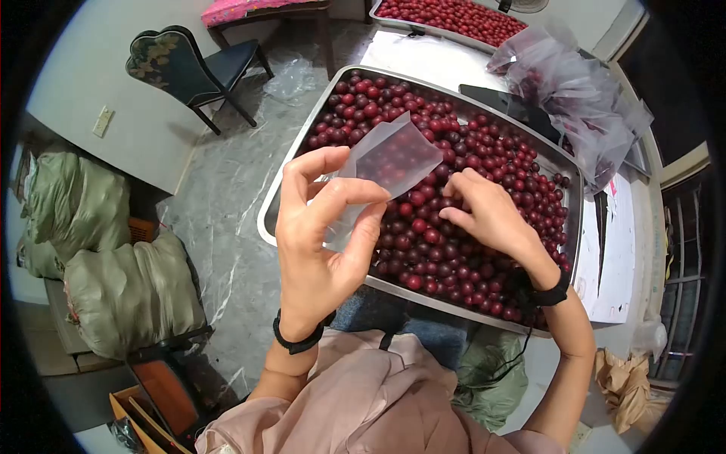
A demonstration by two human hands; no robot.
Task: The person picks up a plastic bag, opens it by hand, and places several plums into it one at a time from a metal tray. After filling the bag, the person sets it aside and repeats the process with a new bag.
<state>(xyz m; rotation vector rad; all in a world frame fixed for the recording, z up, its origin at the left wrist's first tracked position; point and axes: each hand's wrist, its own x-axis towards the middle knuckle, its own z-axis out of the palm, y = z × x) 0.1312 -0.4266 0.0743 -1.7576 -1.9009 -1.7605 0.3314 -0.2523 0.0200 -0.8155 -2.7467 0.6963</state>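
My left hand pinches the edge of a clear plastic bag between thumb and forefinger. The bag stands up over a metal tray filled with round, glossy dark-red balls that look like small fruit. At the tray's middle right, my right hand reaches down among the balls with bent fingers. Its thumb and forefinger are curled around the balls there; what lies between the fingertips is hidden.
Behind the tray stands a second tray of smaller red balls. Clear plastic bags are heaped at the right on the white table. A chair stands back left. Stuffed green sacks lie left; brown paper lies lower right.
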